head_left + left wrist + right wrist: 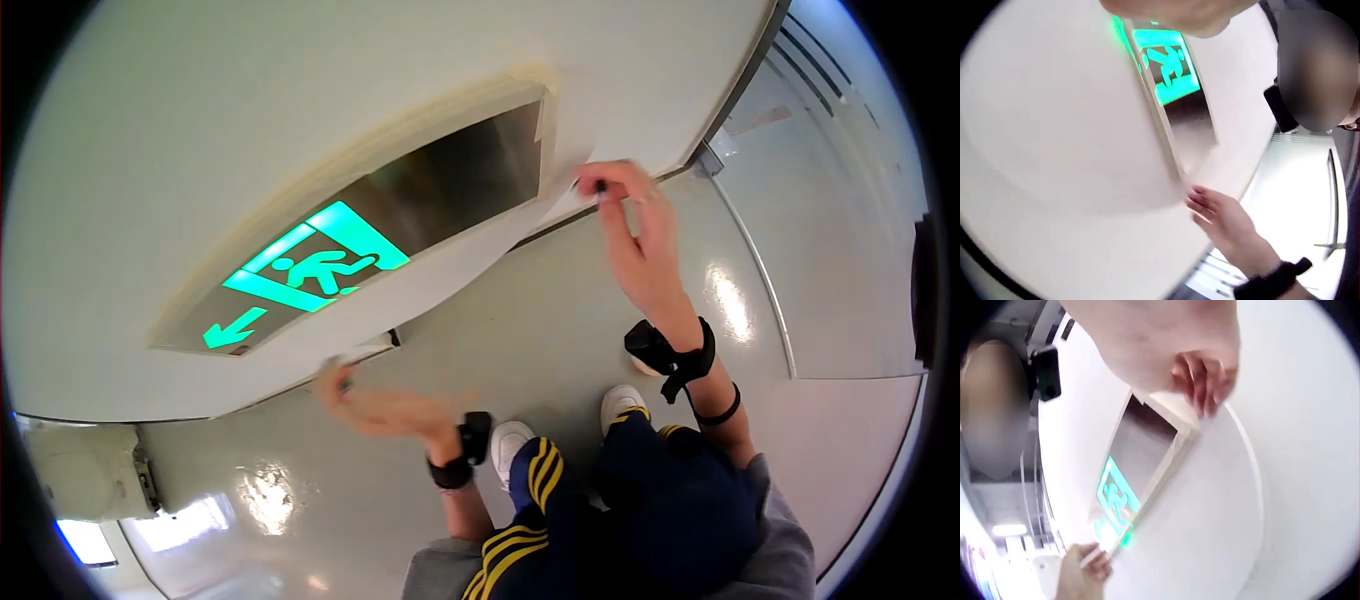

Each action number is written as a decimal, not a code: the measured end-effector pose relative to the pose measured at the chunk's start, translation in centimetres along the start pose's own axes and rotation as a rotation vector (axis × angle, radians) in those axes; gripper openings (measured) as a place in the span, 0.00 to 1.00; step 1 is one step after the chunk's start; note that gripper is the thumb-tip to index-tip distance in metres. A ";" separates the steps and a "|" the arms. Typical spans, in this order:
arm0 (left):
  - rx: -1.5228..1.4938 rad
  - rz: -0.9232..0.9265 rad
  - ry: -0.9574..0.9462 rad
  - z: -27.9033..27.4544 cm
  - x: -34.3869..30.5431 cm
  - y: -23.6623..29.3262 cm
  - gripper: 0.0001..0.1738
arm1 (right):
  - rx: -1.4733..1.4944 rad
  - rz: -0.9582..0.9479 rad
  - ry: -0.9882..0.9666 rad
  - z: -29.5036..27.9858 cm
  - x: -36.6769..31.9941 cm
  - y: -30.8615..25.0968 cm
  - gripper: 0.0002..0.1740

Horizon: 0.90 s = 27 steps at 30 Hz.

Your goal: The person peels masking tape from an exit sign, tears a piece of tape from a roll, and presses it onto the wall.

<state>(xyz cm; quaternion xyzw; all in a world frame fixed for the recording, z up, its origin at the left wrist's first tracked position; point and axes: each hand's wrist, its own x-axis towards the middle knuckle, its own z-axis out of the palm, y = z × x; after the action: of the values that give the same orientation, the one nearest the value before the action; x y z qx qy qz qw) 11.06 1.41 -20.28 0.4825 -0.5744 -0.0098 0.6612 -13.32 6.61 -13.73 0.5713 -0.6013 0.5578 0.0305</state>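
Observation:
A green-lit exit sign [320, 265] with a running figure and an arrow is set in a white wall, pale tape [370, 165] round its border. Below it a thin white sheet [450, 285] sags between the two hands. My right hand [645, 235], past the sign's dark end, pinches the sheet's edge with thumb and fingers curled. Near the arrow end, my left hand [385, 408] pinches the other side, blurred in the head view. In the right wrist view a pale strip shows at the left hand's fingers [1099, 565]. Both wrists wear black camera straps.
The glossy grey floor [560, 300] lies below, with the person's white shoes [512, 448] on it. A glass panel [830, 200] in a metal frame stands to the right. At the lower left is a pale boxy unit [90, 470].

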 end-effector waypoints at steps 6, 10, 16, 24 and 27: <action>0.169 0.246 0.310 -0.4 10.0 -4.3 0.37 | -0.431 -0.481 0.109 0.2 2.1 -1.9 0.38; 0.287 0.422 0.258 0.6 14.0 -4.5 0.40 | -0.518 -0.528 0.033 1.4 4.4 -3.0 0.40; 0.308 0.733 0.124 1.5 14.9 -3.7 0.39 | -0.455 -0.581 0.169 2.8 3.6 -2.6 0.39; 0.296 0.719 0.122 2.2 15.3 -4.5 0.36 | -0.229 -0.661 0.242 1.1 5.9 -1.6 0.22; 0.294 0.733 0.128 2.4 15.2 -4.6 0.37 | 0.180 -0.563 0.179 1.2 6.4 -1.6 0.20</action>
<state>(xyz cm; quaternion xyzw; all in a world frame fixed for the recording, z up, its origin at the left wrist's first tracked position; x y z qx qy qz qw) 16.88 -11.17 -12.10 0.3347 -0.6615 0.3392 0.5791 -13.64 2.01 -8.91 0.6644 -0.3625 0.6265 0.1860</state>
